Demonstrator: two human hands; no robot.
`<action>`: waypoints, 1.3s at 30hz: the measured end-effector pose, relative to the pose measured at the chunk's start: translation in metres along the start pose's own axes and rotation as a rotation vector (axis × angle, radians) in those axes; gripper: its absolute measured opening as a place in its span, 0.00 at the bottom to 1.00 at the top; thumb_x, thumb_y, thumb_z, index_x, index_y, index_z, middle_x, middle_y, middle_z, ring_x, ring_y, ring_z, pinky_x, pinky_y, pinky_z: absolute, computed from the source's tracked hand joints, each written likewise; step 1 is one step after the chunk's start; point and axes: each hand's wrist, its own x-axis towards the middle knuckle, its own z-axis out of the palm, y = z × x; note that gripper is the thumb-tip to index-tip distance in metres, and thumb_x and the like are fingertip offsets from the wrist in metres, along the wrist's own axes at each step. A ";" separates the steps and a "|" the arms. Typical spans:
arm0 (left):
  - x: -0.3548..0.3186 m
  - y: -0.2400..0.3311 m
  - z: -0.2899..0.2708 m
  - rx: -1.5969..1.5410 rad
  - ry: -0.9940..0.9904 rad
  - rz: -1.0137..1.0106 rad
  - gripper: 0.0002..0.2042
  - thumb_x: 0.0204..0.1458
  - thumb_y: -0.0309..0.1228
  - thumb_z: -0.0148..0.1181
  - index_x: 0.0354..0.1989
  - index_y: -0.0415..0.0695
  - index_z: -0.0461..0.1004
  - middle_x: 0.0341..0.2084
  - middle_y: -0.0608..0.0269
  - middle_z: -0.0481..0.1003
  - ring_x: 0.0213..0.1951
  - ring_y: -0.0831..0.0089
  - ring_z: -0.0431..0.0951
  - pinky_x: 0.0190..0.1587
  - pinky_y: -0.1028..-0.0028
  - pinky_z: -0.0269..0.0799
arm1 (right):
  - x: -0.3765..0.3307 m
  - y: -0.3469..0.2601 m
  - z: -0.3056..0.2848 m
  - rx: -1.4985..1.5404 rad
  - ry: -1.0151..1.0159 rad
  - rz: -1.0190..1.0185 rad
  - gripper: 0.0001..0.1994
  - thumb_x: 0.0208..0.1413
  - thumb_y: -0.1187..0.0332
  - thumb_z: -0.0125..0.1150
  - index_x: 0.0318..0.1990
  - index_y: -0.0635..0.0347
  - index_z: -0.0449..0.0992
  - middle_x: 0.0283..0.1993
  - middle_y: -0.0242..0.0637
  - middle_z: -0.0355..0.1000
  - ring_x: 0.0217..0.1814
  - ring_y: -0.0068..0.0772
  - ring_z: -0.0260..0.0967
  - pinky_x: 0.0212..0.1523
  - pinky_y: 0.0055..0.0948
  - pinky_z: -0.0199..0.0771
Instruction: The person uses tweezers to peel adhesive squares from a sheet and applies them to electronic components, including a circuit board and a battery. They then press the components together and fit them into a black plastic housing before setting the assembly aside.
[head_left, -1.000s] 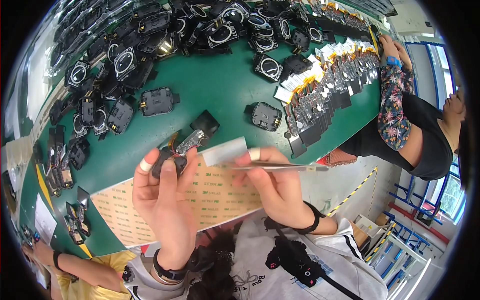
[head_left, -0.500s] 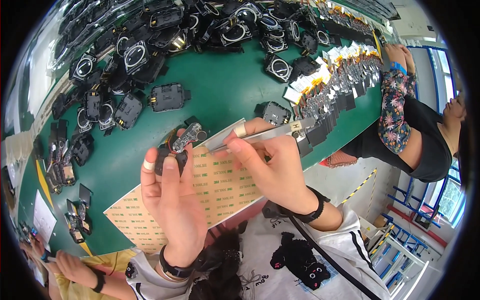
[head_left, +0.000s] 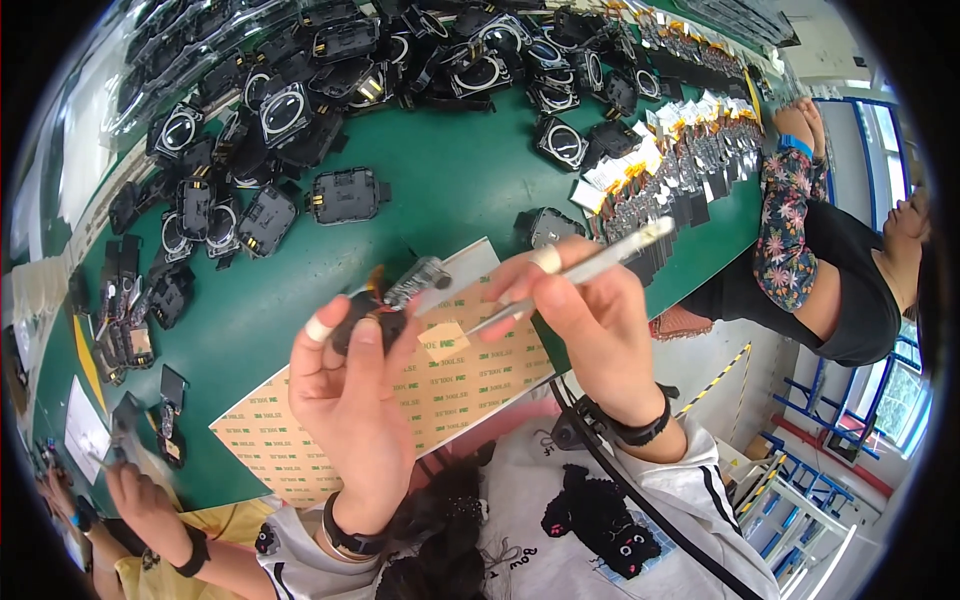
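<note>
My left hand (head_left: pixel 355 420) pinches a small black plastic device housing (head_left: pixel 350 328), with a narrow circuit board (head_left: pixel 417 284) sticking out of it on thin wires. In my right hand (head_left: pixel 605 335) is a pair of metal tweezers (head_left: pixel 610 250), gripped between thumb and fingers. The tweezers' tips touch a small tan square of adhesive backing (head_left: pixel 443 342), just right of the left fingertips. Both hands are above a tan printed adhesive sheet (head_left: pixel 470 385) on the green table. Finger covers wrap a finger on each hand.
Black device housings (head_left: pixel 345 195) lie scattered at the back and left of the green table (head_left: pixel 440 150). Rows of boards with white-and-yellow battery packs (head_left: pixel 660 160) lie at the right. One person's hand (head_left: pixel 150 510) is at lower left; another person sits right with a floral sleeve (head_left: pixel 788 230).
My right hand and tweezers have drawn right and down, and the tan square now shows at their tips. The circuit board has turned. The co-worker's hand at lower left has moved up onto the table.
</note>
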 end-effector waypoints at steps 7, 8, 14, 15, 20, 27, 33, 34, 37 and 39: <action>-0.006 -0.001 -0.004 0.174 -0.072 0.048 0.11 0.51 0.16 0.47 0.43 0.34 0.65 0.37 0.54 0.72 0.35 0.72 0.75 0.37 0.77 0.74 | -0.004 -0.008 0.012 -0.228 -0.073 -0.155 0.09 0.56 0.70 0.50 0.35 0.70 0.66 0.31 0.41 0.69 0.29 0.29 0.71 0.31 0.23 0.70; -0.007 0.002 -0.005 0.184 -0.082 0.059 0.11 0.51 0.17 0.48 0.44 0.34 0.65 0.38 0.54 0.71 0.34 0.71 0.74 0.37 0.77 0.75 | -0.004 -0.006 0.011 -0.225 -0.078 -0.153 0.09 0.56 0.70 0.50 0.35 0.70 0.66 0.31 0.41 0.69 0.29 0.29 0.71 0.31 0.23 0.70; 0.000 0.009 -0.006 -0.027 0.066 0.071 0.12 0.52 0.19 0.47 0.46 0.33 0.61 0.39 0.50 0.69 0.43 0.59 0.73 0.46 0.72 0.73 | 0.006 0.004 -0.008 -0.410 0.086 -0.182 0.07 0.56 0.71 0.50 0.35 0.69 0.66 0.29 0.36 0.67 0.29 0.26 0.70 0.30 0.20 0.69; 0.002 0.008 -0.006 -0.034 0.070 0.079 0.11 0.52 0.19 0.47 0.45 0.34 0.62 0.37 0.52 0.71 0.42 0.58 0.73 0.46 0.69 0.73 | 0.010 0.008 -0.007 -0.425 0.110 -0.198 0.08 0.56 0.71 0.50 0.35 0.69 0.66 0.28 0.34 0.68 0.29 0.24 0.70 0.29 0.19 0.68; 0.003 0.009 -0.008 -0.067 0.075 0.085 0.12 0.52 0.19 0.47 0.45 0.36 0.63 0.36 0.54 0.72 0.43 0.56 0.73 0.48 0.66 0.72 | 0.013 0.016 -0.007 -0.521 0.102 -0.165 0.08 0.56 0.71 0.50 0.36 0.70 0.66 0.28 0.34 0.68 0.28 0.22 0.70 0.27 0.17 0.66; 0.005 0.009 -0.009 -0.070 0.065 0.063 0.12 0.53 0.20 0.47 0.46 0.36 0.62 0.37 0.56 0.72 0.44 0.58 0.73 0.49 0.65 0.71 | 0.009 0.010 -0.007 -0.575 0.134 -0.299 0.08 0.56 0.72 0.48 0.38 0.69 0.65 0.28 0.38 0.69 0.26 0.23 0.69 0.25 0.16 0.64; 0.005 0.011 -0.010 -0.082 0.069 0.041 0.12 0.53 0.20 0.47 0.46 0.36 0.62 0.36 0.57 0.72 0.42 0.63 0.73 0.49 0.63 0.70 | 0.007 0.012 0.010 -0.408 -0.015 -0.091 0.08 0.57 0.73 0.46 0.40 0.70 0.63 0.29 0.43 0.70 0.25 0.24 0.69 0.21 0.16 0.65; 0.005 0.011 -0.010 -0.079 0.057 0.037 0.12 0.53 0.20 0.47 0.46 0.36 0.62 0.35 0.58 0.72 0.41 0.64 0.74 0.49 0.61 0.70 | 0.008 0.015 0.010 -0.410 -0.015 -0.090 0.08 0.57 0.73 0.46 0.40 0.70 0.63 0.29 0.43 0.70 0.25 0.24 0.69 0.21 0.16 0.65; 0.005 0.009 -0.011 -0.084 0.059 0.028 0.11 0.52 0.20 0.48 0.45 0.36 0.63 0.34 0.59 0.72 0.39 0.67 0.74 0.50 0.60 0.69 | 0.010 0.027 0.007 -0.414 0.012 -0.153 0.08 0.57 0.71 0.47 0.39 0.70 0.63 0.30 0.46 0.71 0.24 0.26 0.70 0.20 0.17 0.67; 0.006 0.008 -0.010 -0.091 0.079 0.036 0.11 0.52 0.19 0.48 0.45 0.36 0.63 0.34 0.60 0.72 0.39 0.68 0.74 0.50 0.59 0.68 | 0.010 0.028 0.010 -0.431 -0.003 -0.145 0.09 0.57 0.71 0.47 0.39 0.70 0.63 0.30 0.46 0.71 0.25 0.27 0.71 0.20 0.17 0.67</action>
